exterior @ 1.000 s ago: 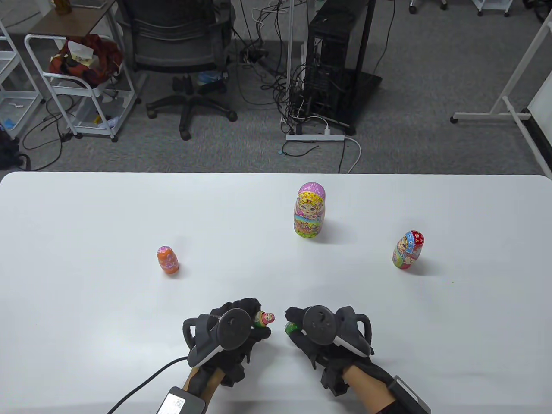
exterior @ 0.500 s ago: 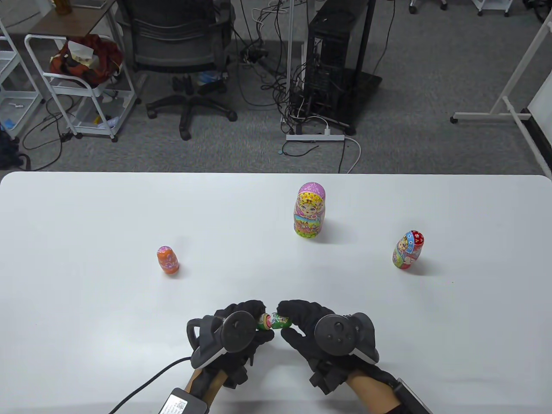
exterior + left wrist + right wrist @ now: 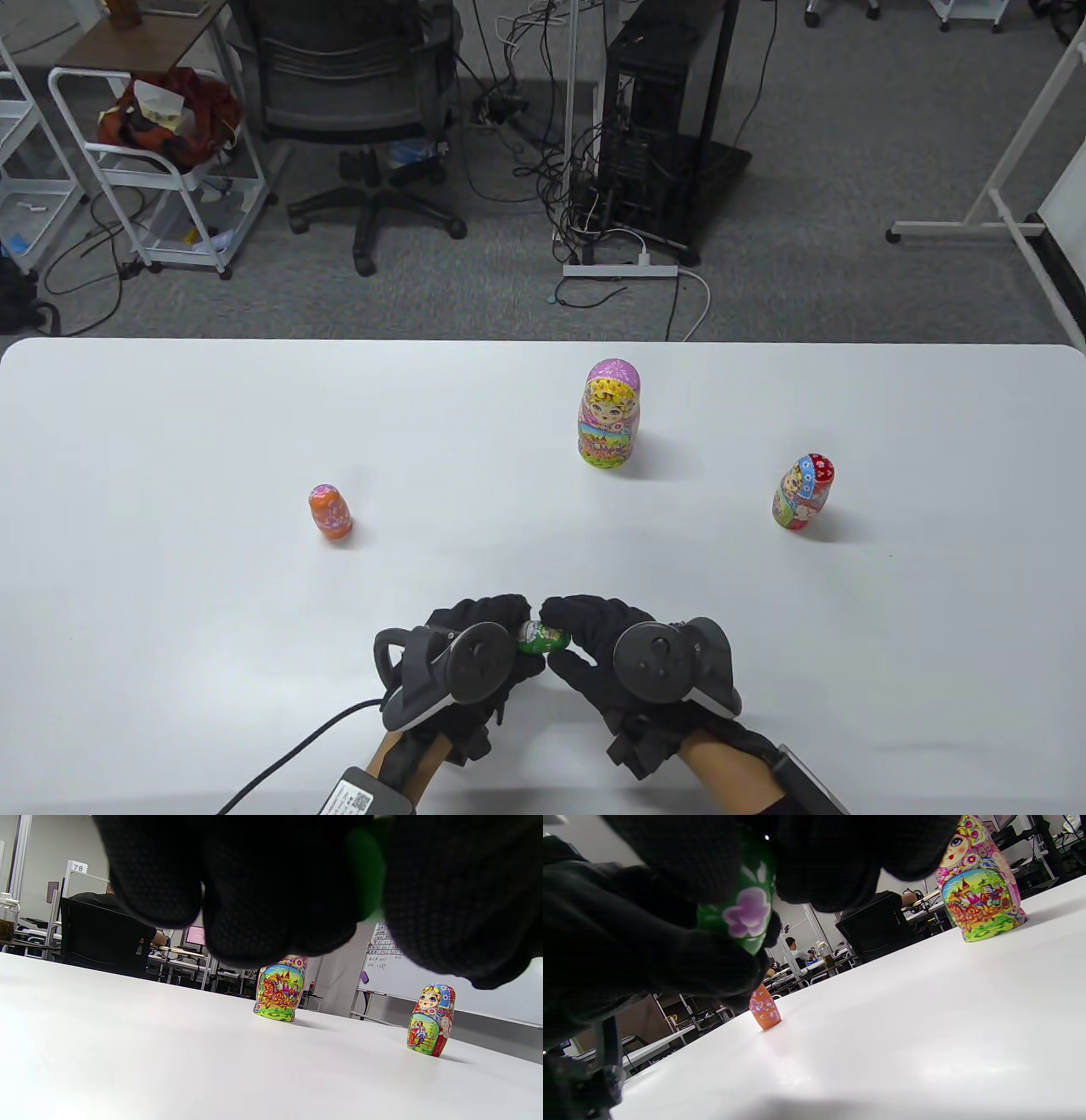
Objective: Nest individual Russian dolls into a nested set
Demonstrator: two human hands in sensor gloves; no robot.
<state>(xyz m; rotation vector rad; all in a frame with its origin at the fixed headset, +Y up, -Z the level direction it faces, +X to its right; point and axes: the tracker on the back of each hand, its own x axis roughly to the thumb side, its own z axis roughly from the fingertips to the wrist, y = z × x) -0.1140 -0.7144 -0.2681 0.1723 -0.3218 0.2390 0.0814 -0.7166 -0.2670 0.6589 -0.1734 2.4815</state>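
Both hands hold one small green doll [image 3: 540,637] between them, just above the table near its front edge. My left hand [image 3: 492,632] grips its left end and my right hand [image 3: 581,632] grips its right end. The doll lies sideways, and its green side with a purple flower shows in the right wrist view [image 3: 742,912]. A large pink and yellow doll [image 3: 609,413] stands at the centre back. A red and blue doll [image 3: 802,491] stands at the right. An orange doll [image 3: 330,512] stands at the left.
The white table [image 3: 170,594] ends at a far edge, with an office chair [image 3: 356,93], a wire cart [image 3: 161,161] and a computer tower [image 3: 653,110] on the floor beyond. A cable [image 3: 288,755] runs from my left wrist over the front edge.
My hands came together. The green half in my right hand has closed over the tiny red doll in my left hand, which no longer shows.
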